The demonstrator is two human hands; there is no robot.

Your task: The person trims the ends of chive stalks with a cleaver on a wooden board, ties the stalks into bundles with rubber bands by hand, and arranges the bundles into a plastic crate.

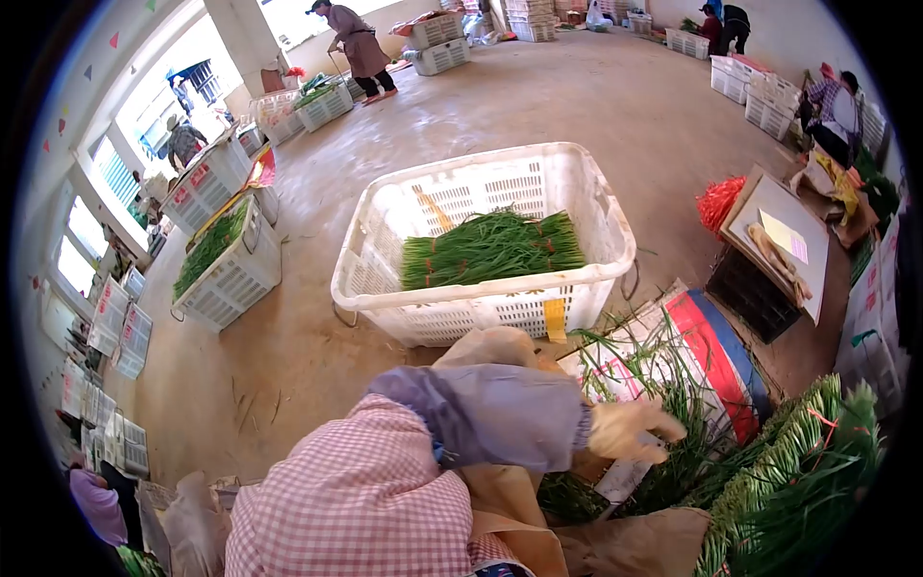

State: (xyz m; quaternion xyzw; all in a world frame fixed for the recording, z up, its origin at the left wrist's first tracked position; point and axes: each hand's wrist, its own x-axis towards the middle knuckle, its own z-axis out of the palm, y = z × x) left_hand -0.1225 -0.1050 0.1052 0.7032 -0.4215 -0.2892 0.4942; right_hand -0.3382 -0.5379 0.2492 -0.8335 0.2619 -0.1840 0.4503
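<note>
My left hand [635,430], in a pale tan glove, reaches across to the right from a purple cuffed sleeve. Its fingers are stretched out and apart, with nothing visibly held. Below and beside it lie loose long green stalks [678,409], spread over a sack with red and blue stripes [713,351]. A pale flat piece [623,479] sits just under the hand; its kind is unclear. Tied green bundles [817,481] are stacked at the lower right. In front of me, a white plastic crate [481,298] contains green bundles [490,248]. My right hand does not show.
A dark box with a board and paper [779,240] stands at right, beside red ties [719,202]. Another crate of greens [231,274] is at left. Several people work farther off, one standing [361,48] beyond my crate. Stacked crates [120,327] line the left side.
</note>
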